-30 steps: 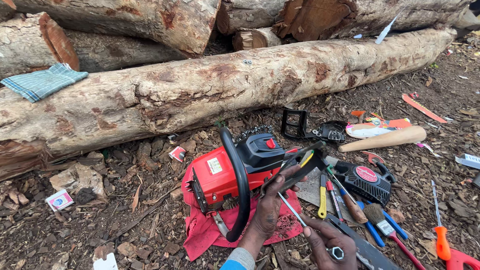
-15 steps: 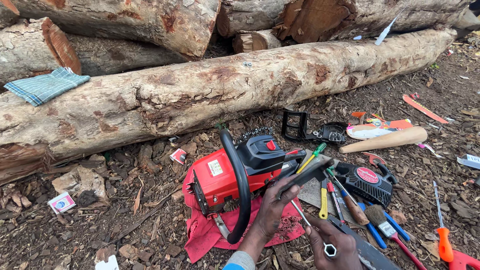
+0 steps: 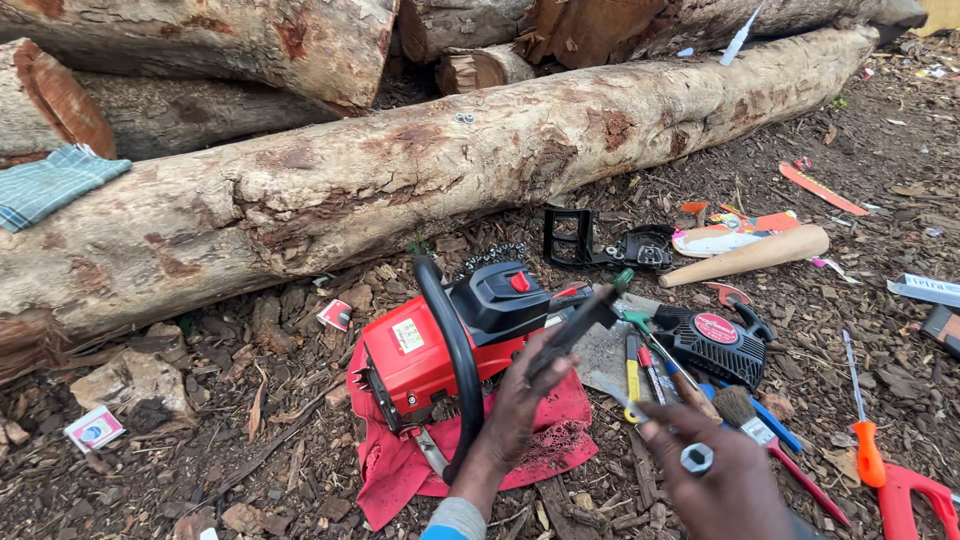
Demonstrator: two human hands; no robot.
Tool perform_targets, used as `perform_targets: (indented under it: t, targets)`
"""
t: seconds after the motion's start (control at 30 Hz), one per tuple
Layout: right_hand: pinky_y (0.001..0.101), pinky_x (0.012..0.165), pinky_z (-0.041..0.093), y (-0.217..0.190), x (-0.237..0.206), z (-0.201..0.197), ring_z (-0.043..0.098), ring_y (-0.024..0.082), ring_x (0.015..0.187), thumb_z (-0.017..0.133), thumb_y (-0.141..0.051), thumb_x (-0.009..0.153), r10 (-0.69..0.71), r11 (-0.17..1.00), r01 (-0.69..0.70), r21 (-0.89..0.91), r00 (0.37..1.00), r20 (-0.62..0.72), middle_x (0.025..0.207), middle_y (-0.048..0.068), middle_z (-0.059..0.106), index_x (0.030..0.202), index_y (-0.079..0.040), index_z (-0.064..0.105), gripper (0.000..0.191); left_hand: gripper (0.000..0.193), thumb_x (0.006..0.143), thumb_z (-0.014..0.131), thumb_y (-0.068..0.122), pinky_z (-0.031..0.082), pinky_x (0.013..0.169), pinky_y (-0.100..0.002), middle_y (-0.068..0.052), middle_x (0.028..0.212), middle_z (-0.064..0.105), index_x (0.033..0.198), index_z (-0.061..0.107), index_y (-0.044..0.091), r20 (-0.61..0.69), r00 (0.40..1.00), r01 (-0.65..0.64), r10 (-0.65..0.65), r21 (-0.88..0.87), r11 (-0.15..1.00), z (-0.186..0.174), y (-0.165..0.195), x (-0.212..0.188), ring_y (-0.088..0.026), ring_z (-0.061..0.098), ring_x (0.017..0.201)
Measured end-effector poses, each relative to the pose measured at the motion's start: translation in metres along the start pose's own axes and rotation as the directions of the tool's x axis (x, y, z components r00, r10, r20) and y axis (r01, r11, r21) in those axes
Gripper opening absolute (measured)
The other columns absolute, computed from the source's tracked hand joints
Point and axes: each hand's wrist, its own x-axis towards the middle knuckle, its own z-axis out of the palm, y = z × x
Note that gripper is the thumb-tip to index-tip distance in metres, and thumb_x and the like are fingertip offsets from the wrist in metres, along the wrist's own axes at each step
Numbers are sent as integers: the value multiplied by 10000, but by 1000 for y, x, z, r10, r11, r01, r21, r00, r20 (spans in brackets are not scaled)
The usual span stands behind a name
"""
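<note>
A red and black chainsaw body (image 3: 420,355) lies on a red cloth (image 3: 400,470) spread over bark-strewn ground. My left hand (image 3: 515,405) reaches in from below and grips the chainsaw's black rear handle (image 3: 575,320), lifting it slightly. At the lower right, my right hand (image 3: 720,490) is closed around a metal socket wrench (image 3: 697,458). Its hex socket end faces the camera and its thin shaft points up-left towards the saw without touching it.
A long log (image 3: 400,170) lies behind the saw, with more logs stacked beyond. To the right are a black starter cover (image 3: 715,340), screwdrivers (image 3: 632,365), a brush (image 3: 745,410), a wooden handle (image 3: 750,255), an orange screwdriver (image 3: 865,440) and a black frame part (image 3: 575,240).
My right hand has pulled the wrench back from the saw, down and to the right. My left hand has shifted up along the rear handle.
</note>
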Motion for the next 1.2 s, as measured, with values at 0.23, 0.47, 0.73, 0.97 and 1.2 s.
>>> perform_targets:
  t: [0.23,0.47,0.73,0.97,1.2]
  targets:
    - [273,450,376,55,45,6,467,118,501,723,-296,942,391,773,-386,504,915,101,624,23,502,1091,40,760,370,902,891,810,336,329,1186,-489,-117,1545,422,1634,315,203,179,984,-97,26,400,911,33,-16,-13,-289,375,1463]
    - [214,483,415,61,52,38,509,49,586,828,-185,770,370,499,-446,743,885,283,861,-43,691,1172,-30,698,450,1094,766,715,-4,361,1123,-540,-181,1389,404,1662,155,276,248,964,-184,-97,884,429,21,-10,-28,-389,407,1335]
    - [311,604,641,55,45,47,718,142,748,807,-48,740,392,538,-503,677,860,327,922,13,704,1198,-27,665,480,1260,649,770,22,297,1227,-447,-172,1607,261,1665,50,215,421,853,-58,-309,665,744,9,-11,-24,-343,263,1532]
    - [259,715,530,48,41,58,628,86,830,748,-18,848,46,801,-233,552,943,331,1128,26,708,1462,-58,557,643,818,752,734,552,611,894,-451,-120,1436,480,1401,415,170,90,881,473,-464,-150,868,23,-33,-28,-285,482,1391]
    - [234,940,569,44,38,63,690,76,1017,612,116,828,-30,840,-276,467,836,548,1278,-23,687,1508,-107,493,725,585,1002,651,297,441,1027,-502,-209,1435,494,1476,402,62,-260,959,166,-114,189,968,-5,-101,-14,-361,495,1330]
